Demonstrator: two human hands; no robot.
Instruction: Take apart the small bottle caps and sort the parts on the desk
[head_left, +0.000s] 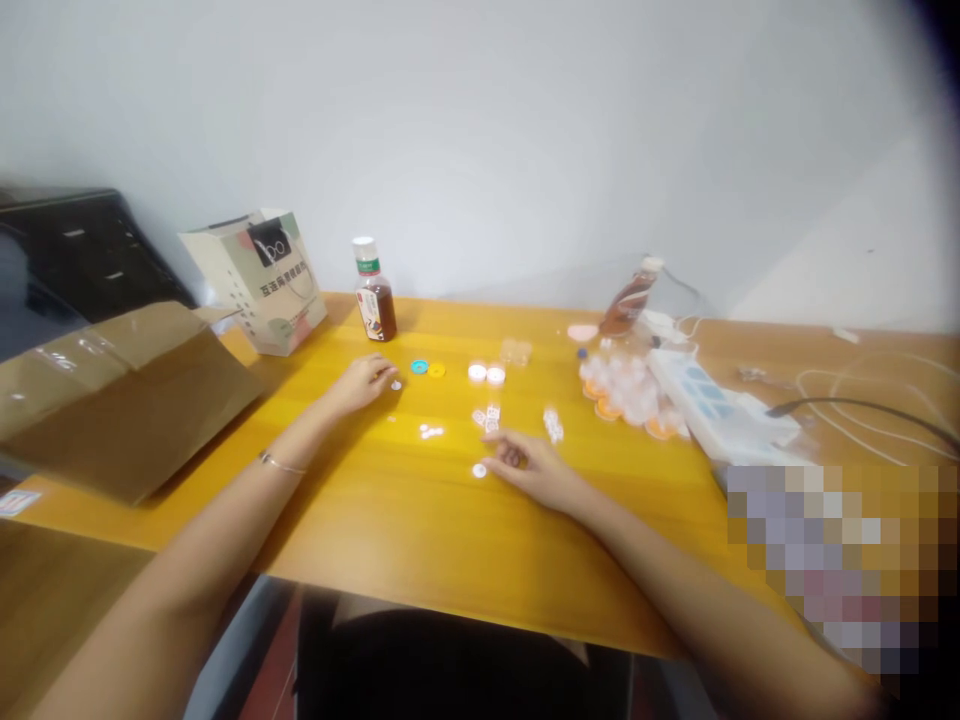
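My left hand is over the left middle of the table, its fingers closed together. A small white round piece shows at its fingertips, slightly blurred. My right hand is low over the table, thumb and forefinger apart, the other fingers curled. Beside its thumb tip lies a white disc. Just beyond that hand is a group of small white printed pieces. Several tiny white pieces lie between the hands. Farther back are a blue ring, a yellow ring and two white round lids.
A cardboard box, a paper bag and a dark drink bottle stand left. On the right are a tilted cola bottle, a pile of clear and orange items, a white power strip and loose cables.
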